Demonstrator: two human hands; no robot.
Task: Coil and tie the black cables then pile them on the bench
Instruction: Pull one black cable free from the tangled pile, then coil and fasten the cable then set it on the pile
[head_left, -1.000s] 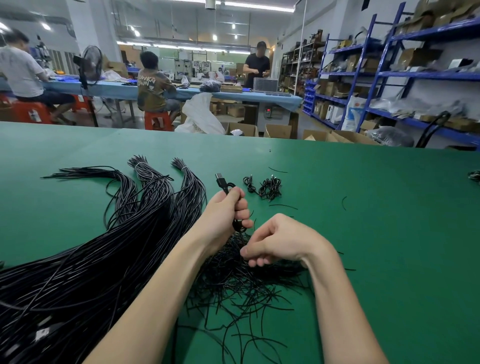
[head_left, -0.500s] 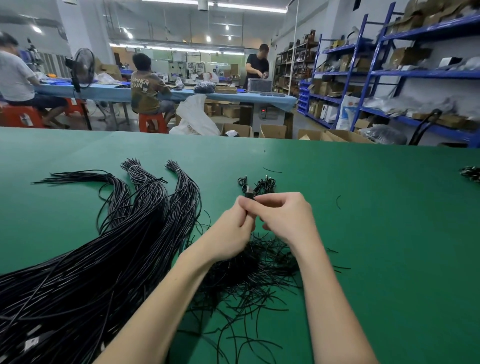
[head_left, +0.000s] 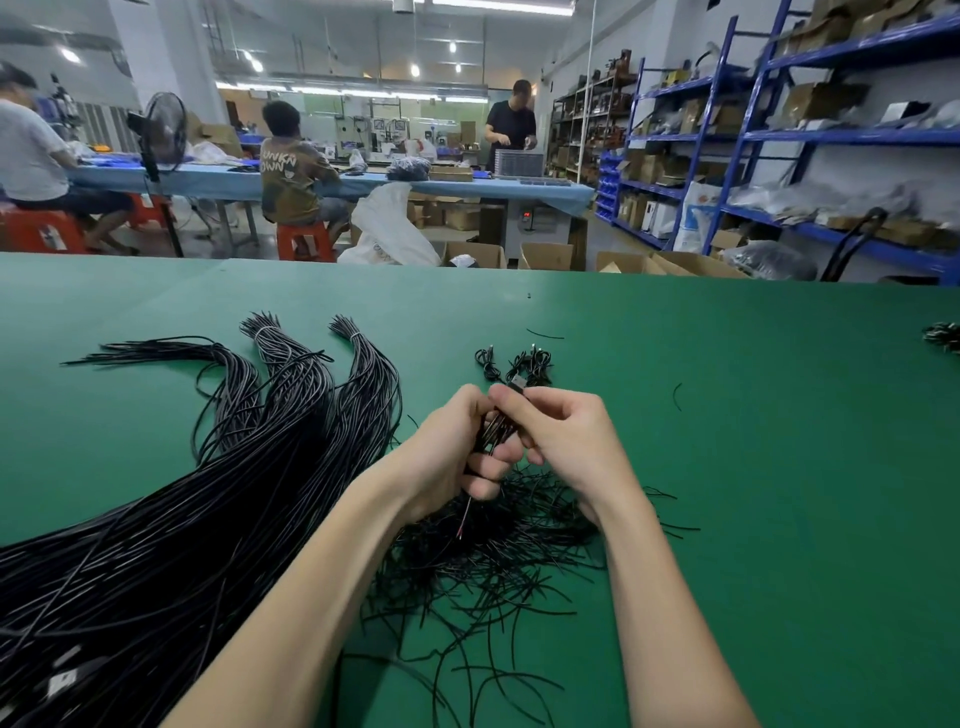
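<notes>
A coiled black cable (head_left: 497, 430) with a USB plug at its top is held upright between both hands above the green bench (head_left: 753, 467). My left hand (head_left: 452, 452) grips the coil's body, and a bare wire end hangs below it. My right hand (head_left: 563, 441) pinches the coil near the plug. A large sheaf of uncoiled black cables (head_left: 208, 509) fans across the bench's left side. Under my hands lies a heap of short black ties (head_left: 498, 551). A small pile of coiled cables (head_left: 519, 361) sits just beyond my fingers.
One more coiled bundle (head_left: 943, 335) lies at the bench's right edge. Loose tie pieces (head_left: 677, 397) dot the mat. Past the far edge are cardboard boxes (head_left: 540, 254), blue shelving (head_left: 831, 140), another worktable and three people.
My right hand rose from the tie heap to meet the left at the coil. Both hands now hold the coil closer together, a little nearer the pile of coiled cables.
</notes>
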